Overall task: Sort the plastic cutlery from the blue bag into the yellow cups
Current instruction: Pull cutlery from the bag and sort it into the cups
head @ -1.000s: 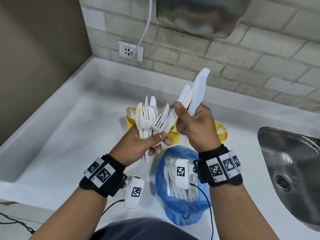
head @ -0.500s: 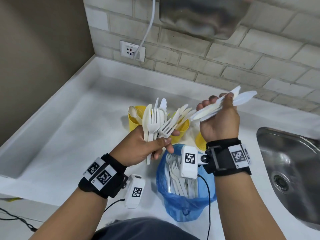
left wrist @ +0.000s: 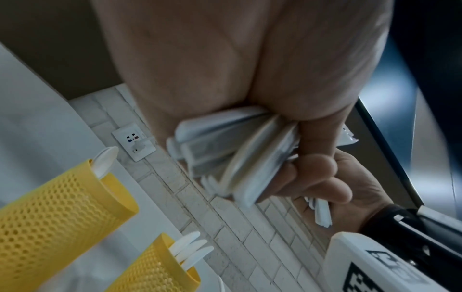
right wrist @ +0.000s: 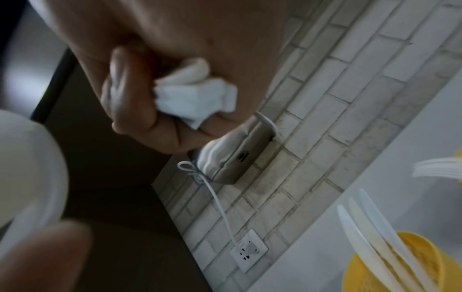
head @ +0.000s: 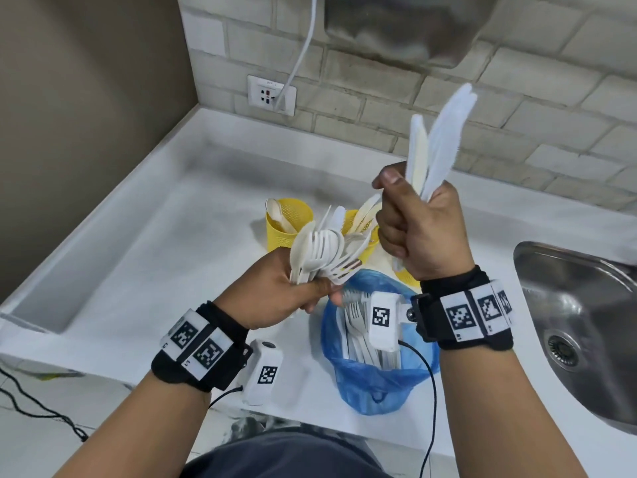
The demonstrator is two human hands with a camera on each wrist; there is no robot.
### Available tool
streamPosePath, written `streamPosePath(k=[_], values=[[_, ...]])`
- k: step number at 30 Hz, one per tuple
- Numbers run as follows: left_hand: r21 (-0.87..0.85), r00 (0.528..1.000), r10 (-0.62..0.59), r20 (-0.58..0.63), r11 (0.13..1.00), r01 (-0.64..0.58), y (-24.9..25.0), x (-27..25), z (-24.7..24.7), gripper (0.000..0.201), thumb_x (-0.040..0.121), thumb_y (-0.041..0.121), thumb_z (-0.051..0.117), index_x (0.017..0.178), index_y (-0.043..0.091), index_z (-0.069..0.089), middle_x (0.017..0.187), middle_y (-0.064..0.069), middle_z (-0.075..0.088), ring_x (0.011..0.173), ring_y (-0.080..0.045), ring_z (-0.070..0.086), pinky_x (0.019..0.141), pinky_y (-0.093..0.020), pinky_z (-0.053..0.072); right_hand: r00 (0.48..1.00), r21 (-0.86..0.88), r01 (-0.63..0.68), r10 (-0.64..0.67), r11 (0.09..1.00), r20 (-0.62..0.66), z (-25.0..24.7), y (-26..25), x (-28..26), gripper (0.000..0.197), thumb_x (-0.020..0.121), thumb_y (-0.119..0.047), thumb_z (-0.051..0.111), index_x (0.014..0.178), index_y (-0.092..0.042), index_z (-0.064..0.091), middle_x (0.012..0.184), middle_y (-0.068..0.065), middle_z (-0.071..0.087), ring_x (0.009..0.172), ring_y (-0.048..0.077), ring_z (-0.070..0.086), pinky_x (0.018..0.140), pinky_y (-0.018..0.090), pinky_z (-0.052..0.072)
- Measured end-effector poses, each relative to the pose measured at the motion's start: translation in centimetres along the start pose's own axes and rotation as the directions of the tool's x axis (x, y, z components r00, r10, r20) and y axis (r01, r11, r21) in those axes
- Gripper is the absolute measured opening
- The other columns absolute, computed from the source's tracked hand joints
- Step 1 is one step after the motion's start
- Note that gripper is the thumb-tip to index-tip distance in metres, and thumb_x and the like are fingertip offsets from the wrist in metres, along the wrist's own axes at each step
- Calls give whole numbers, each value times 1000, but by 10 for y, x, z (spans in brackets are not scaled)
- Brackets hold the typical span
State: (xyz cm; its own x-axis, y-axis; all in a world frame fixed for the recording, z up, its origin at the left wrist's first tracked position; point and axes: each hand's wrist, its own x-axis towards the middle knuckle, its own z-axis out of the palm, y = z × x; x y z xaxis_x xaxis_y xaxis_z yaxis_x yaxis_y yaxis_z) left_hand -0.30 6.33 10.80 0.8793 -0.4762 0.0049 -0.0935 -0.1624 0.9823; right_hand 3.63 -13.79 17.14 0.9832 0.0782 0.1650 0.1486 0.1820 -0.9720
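Right hand (head: 422,232) fisted round knives (head: 436,143), blades upright, above the right yellow cup (head: 406,279). Left hand (head: 275,291) clutches mixed forks and spoons (head: 320,250).

left hand (left wrist: 250,79): fills upper frame, grips bundle of white cutlery (left wrist: 237,156), handle ends toward camera
right hand (left wrist: 332,189): lower right, fingers (left wrist: 315,166) curled round white pieces
yellow cups: near cup (left wrist: 57,221) holds a spoon; second cup (left wrist: 152,268) holds knives
table (left wrist: 30,118): white
wall: brick tile, socket (left wrist: 135,142) with plug in
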Motion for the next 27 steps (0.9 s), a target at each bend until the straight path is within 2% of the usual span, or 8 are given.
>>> streamPosePath(k=[7,10,13,15,17,20,22,27], values=[[57,1000,2,25,998,-3,6,-12,-2,16,101,10,63,114,8,72,84,5,74,64,-12,55,61,-17,45,987,-180,25,5,983,163,11,-8,-8,20,102,-20,58,85,-11,64,47,-4,30,38,14,21,40,19,22],[24,999,9,52,1000,-10,9,-15,-1,17,100,10,63,109,20,74,82,3,73,63,-13,54,60,-23,45,948,-270,59,31,961,316,11,-15,-5,12,98,-14,63,90,-12,72,48,-3,36,40,16,23,39,22,21],[-33,997,38,66,999,-36,13,-14,3,19,99,11,65,105,27,74,81,-1,73,61,-13,52,62,-24,45,894,-277,5,120,961,433,7,-22,-2,12,91,-19,66,96,-13,75,57,11,34,46,22,23,41,21,23],[-44,996,57,63,998,-54,16,-11,6,25,99,14,64,95,36,74,81,-1,72,61,-12,52,63,-24,46,867,-301,-3,153,954,475,4,-26,-1,18,89,-22,69,98,-6,74,58,12,37,44,18,27,41,19,26],[-28,996,62,57,998,-61,18,-8,10,26,99,16,64,87,38,72,81,-1,73,61,-12,53,63,-25,46,874,-338,10,156,941,460,-1,-29,-2,20,90,-18,70,94,1,72,58,11,43,43,17,29,41,20,26],[-74,997,61,55,996,-57,20,-3,18,17,97,23,64,100,36,75,79,-1,71,60,-15,51,62,-24,46,910,-349,20,127,937,394,-7,-35,-3,14,95,-8,69,86,3,69,56,8,49,40,17,32,40,20,27],[-108,997,53,64,993,-46,20,1,23,21,98,21,63,114,29,74,77,-2,68,60,-18,49,62,-24,46,906,-336,32,115,941,408,-11,-38,-4,18,100,0,59,87,9,66,51,-3,55,36,9,39,39,16,31],[-135,992,28,121,991,-11,20,9,37,24,101,20,62,123,19,71,75,-2,65,59,-19,47,60,-24,45,876,-283,27,114,959,469,-24,-45,-10,17,101,8,50,106,16,63,48,-10,58,33,2,46,40,8,36]])
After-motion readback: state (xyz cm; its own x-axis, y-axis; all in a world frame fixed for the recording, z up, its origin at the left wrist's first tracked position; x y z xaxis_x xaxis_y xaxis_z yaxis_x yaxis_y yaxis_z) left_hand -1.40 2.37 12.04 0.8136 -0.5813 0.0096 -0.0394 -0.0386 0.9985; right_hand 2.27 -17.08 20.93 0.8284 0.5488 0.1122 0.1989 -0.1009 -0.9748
